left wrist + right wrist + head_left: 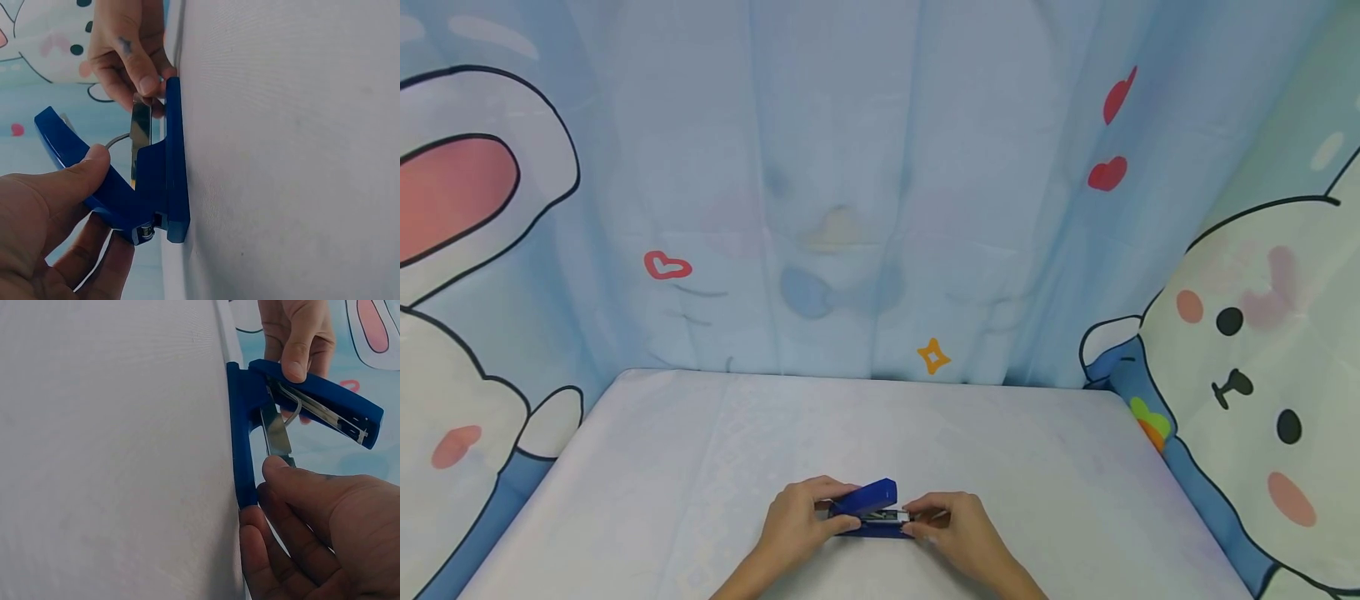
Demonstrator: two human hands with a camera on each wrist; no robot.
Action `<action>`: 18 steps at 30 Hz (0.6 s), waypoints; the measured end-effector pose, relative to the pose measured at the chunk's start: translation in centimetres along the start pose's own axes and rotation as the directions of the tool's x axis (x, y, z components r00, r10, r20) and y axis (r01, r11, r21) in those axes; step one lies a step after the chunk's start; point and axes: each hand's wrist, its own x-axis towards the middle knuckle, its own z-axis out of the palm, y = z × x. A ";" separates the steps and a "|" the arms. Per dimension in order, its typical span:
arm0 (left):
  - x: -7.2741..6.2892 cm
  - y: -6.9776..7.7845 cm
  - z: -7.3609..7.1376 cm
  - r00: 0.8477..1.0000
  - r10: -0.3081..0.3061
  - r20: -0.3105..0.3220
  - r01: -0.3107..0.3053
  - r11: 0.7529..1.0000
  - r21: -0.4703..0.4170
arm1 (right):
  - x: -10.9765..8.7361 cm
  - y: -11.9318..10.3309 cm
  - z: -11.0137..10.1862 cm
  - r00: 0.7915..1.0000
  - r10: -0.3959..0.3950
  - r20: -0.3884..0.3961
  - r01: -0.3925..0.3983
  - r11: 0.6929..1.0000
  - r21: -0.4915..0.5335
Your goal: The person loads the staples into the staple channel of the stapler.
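Note:
A blue stapler stands on the white table with its top cover swung up from the base. My left hand grips the raised cover close to the hinge, thumb on one side and fingers on the other. At the opposite end, my right hand pinches the front of the stapler. Its thumb lies at the tip of the metal staple tray, and its fingers curl by the end of the blue base. A curved wire links cover and tray. The fingers hide the tray's tip.
White cloth covers the table, whose far edge meets a light blue curtain. Cartoon animals are printed on the curtain at both sides. Nearer me, the table's surface spreads on either side of the stapler.

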 end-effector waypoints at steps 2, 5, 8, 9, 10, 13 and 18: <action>0.0 0.0 0.0 1.000 0.002 0.001 -0.002 1.000 0.009 | 0.0 0.0 0.0 1.000 -0.002 -0.001 0.002 1.000 0.002; -0.1 0.0 0.0 1.000 0.007 -0.001 -0.006 1.000 0.030 | 0.0 0.1 0.0 1.000 -0.002 0.000 0.002 1.000 0.004; -0.1 0.0 0.1 1.000 0.014 -0.003 -0.014 0.998 0.057 | 0.0 0.0 0.0 1.000 0.001 0.000 -0.001 1.000 0.006; -0.1 0.0 0.1 1.000 0.018 -0.004 -0.017 0.997 0.070 | 0.0 0.0 0.0 1.000 0.002 -0.001 -0.002 1.000 0.008; -0.1 0.1 0.1 1.000 0.021 -0.005 -0.021 0.996 0.082 | 0.0 0.0 0.0 1.000 0.004 0.000 -0.004 1.000 0.009; -0.1 0.2 0.1 1.000 0.029 -0.009 -0.028 0.993 0.119 | 0.0 -0.1 0.0 1.000 0.013 0.002 -0.013 1.000 0.016; -0.1 0.3 0.2 1.000 0.026 -0.010 -0.024 0.987 0.161 | 0.0 -0.1 0.0 1.000 0.015 -0.001 -0.015 1.000 0.020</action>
